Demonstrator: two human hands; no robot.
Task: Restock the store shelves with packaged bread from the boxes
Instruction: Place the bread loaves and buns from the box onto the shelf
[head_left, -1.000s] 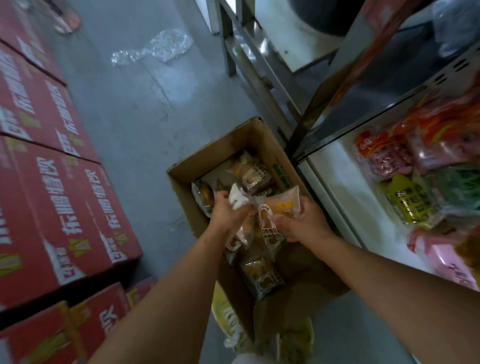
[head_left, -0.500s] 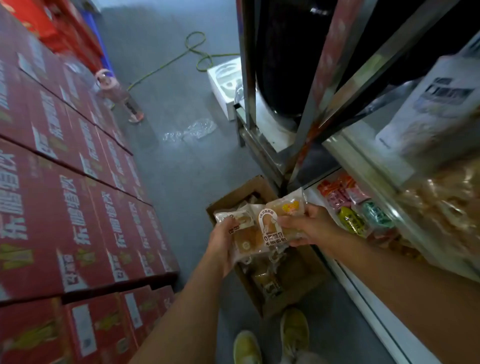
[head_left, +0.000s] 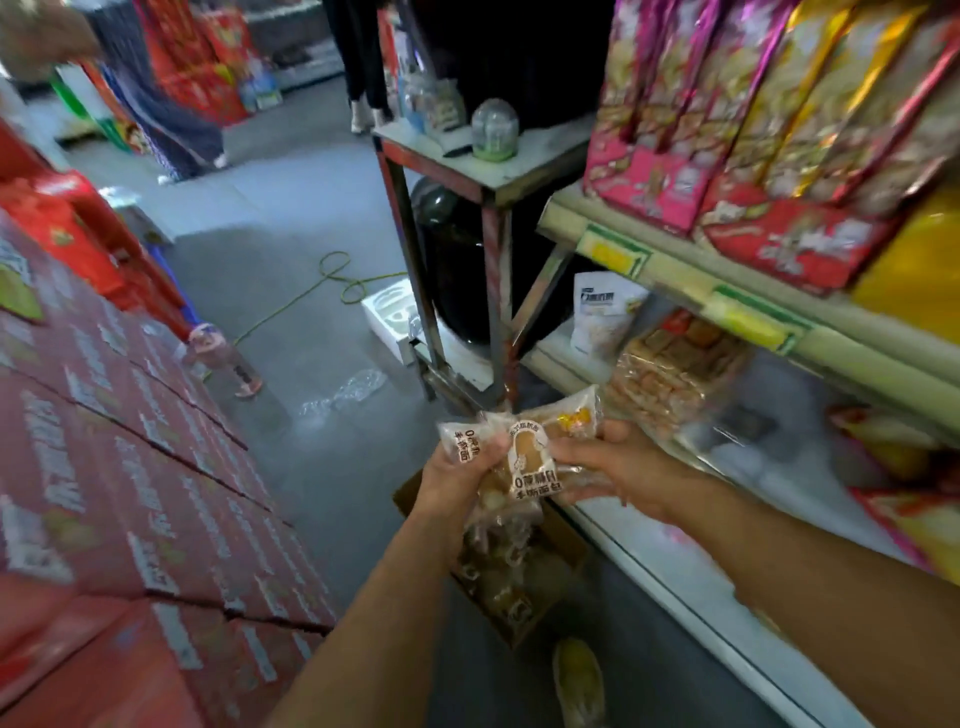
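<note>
I see both hands raised together in front of me, sharing a small bundle of bread packets. My left hand has its fingers curled round the left side of the bundle, thumb laid over a clear wrapper with printed characters. My right hand grips the right side, fingers wrapped underneath and thumb pressing on top of the front packet. The packets fan out between the two hands, with one yellow-marked packet sticking up just above my right thumb. Directly below the hands sits the open cardboard box on the floor, more wrapped bread showing inside it, though it is blurred. To the right of my right hand runs the white lower shelf, with a bag of brown biscuits lying on the shelf just beyond the right hand. Above that hand, tall pink and gold snack boxes stand on the upper shelf. Left of my left hand, stacked red cartons line the aisle.
</note>
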